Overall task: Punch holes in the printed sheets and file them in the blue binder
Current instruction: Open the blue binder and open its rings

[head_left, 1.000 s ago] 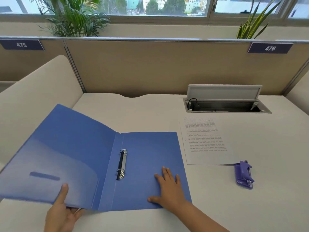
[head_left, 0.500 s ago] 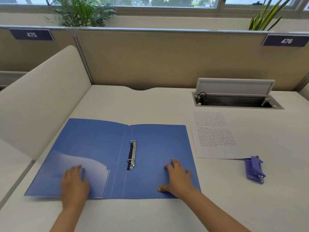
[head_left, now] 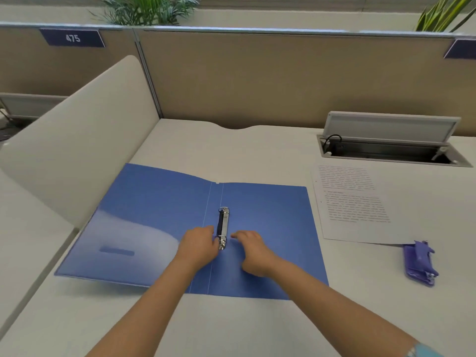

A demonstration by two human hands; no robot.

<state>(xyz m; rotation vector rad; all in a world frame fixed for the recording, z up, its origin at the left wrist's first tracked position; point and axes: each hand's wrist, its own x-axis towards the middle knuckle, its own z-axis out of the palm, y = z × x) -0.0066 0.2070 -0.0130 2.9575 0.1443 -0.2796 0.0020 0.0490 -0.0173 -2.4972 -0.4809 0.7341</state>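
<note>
Half a second back my two hands were spread flat on the two covers, pressing them down; now both have come in to the spine. The blue binder [head_left: 270,228] lies fully open and flat on the surface [head_left: 257,155], so it no longer needs holding, which I take as the reason the palms have left the covers.

My left hand [head_left: 199,244] sits just left of the ring mechanism [head_left: 223,228], fingertips at its lower end. My right hand [head_left: 253,251] sits just right of it, fingers curled and pointing at the same lower ring. As for the grip: the left fingers look to be touching the metal, but I cannot tell whether they have closed on it; the right is loosely curled, holding nothing, a small gap showing between it and the mechanism. One hand on each side is how I would pull the rings apart, so I judge the step in hand is opening them.

The printed sheets [head_left: 355,210] lie to the right of the binder, apart from it, text up, within easy reach. The purple hole punch [head_left: 419,264] rests at their near right corner, the paper's edge just over it. I see no holes in the sheets, so punching looks not yet done, and filing waits on that.
</note>
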